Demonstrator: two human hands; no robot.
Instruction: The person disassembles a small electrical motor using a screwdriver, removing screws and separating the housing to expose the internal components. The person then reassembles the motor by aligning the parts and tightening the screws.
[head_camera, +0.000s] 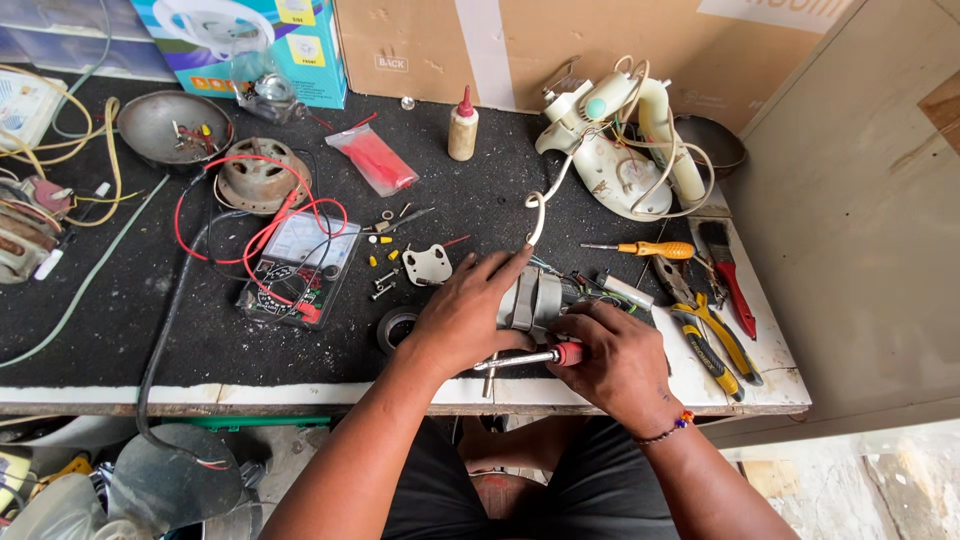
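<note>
Motor (535, 300), grey metal with coloured wires, is sitting at the workbench (150, 320) front edge, lower centre of frame. I'm pressing my left hand (465, 320) flat on it, fingers spread; my right hand (620, 365) is gripping a red-handled screwdriver (530, 358). I'm judging the tip could slip and nick those wires.

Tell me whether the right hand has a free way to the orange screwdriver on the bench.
Probably yes, once freed: the right hand already holds a red-handled tool, but the orange screwdriver lies uncovered just beyond it, with only a few thin wires between.
</note>
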